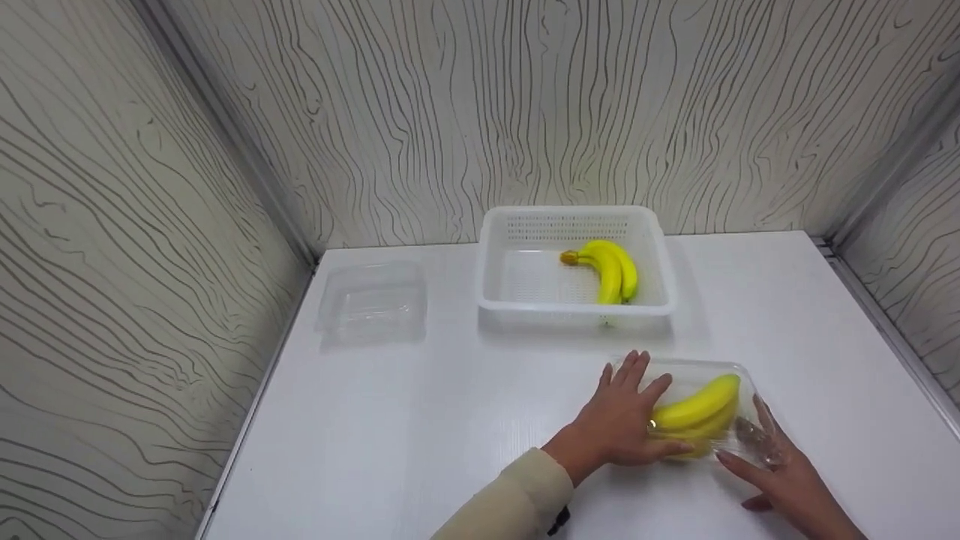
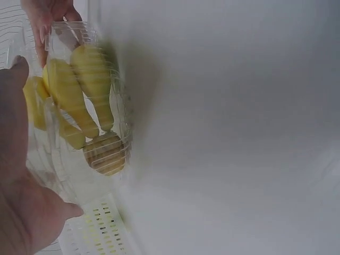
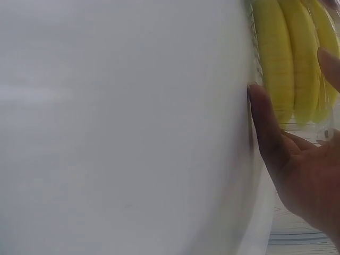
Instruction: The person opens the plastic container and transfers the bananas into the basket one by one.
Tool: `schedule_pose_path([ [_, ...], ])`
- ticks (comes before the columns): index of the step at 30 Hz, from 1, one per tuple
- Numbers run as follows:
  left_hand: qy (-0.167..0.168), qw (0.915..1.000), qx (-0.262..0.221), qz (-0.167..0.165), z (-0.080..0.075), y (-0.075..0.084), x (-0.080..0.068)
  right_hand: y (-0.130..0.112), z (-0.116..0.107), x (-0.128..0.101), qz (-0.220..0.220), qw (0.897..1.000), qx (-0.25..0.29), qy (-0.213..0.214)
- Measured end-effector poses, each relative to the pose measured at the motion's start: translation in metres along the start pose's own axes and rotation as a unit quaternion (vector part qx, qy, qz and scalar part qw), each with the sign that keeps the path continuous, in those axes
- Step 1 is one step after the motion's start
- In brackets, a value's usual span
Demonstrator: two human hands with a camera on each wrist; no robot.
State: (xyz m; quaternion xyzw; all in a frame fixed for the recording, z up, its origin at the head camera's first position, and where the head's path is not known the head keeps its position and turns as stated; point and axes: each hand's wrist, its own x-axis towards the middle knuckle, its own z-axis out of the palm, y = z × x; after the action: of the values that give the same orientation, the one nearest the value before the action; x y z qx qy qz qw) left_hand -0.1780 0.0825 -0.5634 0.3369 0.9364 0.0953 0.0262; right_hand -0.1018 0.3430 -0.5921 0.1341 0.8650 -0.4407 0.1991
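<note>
A clear plastic container [image 1: 705,367] with a bunch of yellow bananas [image 1: 697,409] inside sits at the front right of the table. My left hand [image 1: 619,420] lies spread over its left end, fingers straight and pointing away. At the right end is my right hand [image 1: 787,469], its extended fingers along the container's end and side. In the left wrist view, the brown stem end [image 2: 105,154] of the bunch shows through the ridged plastic. Straight fingers [image 3: 265,111] touch the container's lower edge in the right wrist view, with the bananas' tips close by.
A white perforated basket [image 1: 574,308] holding another bunch of bananas [image 1: 611,271] stands at the back middle. To its left is a second clear plastic container [image 1: 375,300]. Wood-patterned panels [image 1: 450,112] enclose the white table [image 1: 390,435] at the back and sides.
</note>
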Motion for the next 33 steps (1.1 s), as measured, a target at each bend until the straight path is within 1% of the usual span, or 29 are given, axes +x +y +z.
schedule_pose_path([
  [4, 0.005, 1.0000, 0.005, 0.000, -0.001, -0.002, 0.001, 0.001, -0.001, 0.001, -0.004, 1.000, -0.013, -0.008],
  [8, 0.002, 0.9999, 0.002, 0.014, -0.004, -0.007, 0.001, 0.002, -0.002, 0.001, -0.005, 1.000, -0.016, -0.008],
  [11, -0.004, 0.9996, -0.008, 0.027, -0.005, -0.012, 0.000, 0.003, -0.002, 0.001, -0.005, 1.000, -0.007, -0.008],
  [16, -0.004, 0.9989, -0.030, 0.036, 0.000, -0.021, -0.002, 0.003, 0.000, 0.001, -0.005, 1.000, -0.011, -0.008],
  [18, 0.002, 0.9989, -0.031, 0.034, 0.001, -0.023, -0.003, 0.003, 0.001, 0.000, -0.007, 1.000, -0.012, -0.008],
  [22, 0.010, 0.9994, -0.024, 0.024, -0.001, -0.023, -0.003, 0.003, 0.002, -0.001, -0.009, 1.000, -0.009, -0.008],
  [26, 0.003, 0.9998, -0.017, 0.011, -0.007, -0.022, -0.003, 0.003, 0.003, -0.001, -0.010, 1.000, -0.015, -0.005],
  [30, -0.003, 0.9998, -0.013, 0.011, -0.012, -0.022, -0.001, 0.003, 0.002, -0.001, -0.006, 1.000, -0.014, -0.009],
  [33, -0.003, 0.9998, -0.016, 0.011, -0.014, -0.022, -0.001, 0.003, 0.002, -0.001, -0.002, 1.000, -0.003, -0.016],
])
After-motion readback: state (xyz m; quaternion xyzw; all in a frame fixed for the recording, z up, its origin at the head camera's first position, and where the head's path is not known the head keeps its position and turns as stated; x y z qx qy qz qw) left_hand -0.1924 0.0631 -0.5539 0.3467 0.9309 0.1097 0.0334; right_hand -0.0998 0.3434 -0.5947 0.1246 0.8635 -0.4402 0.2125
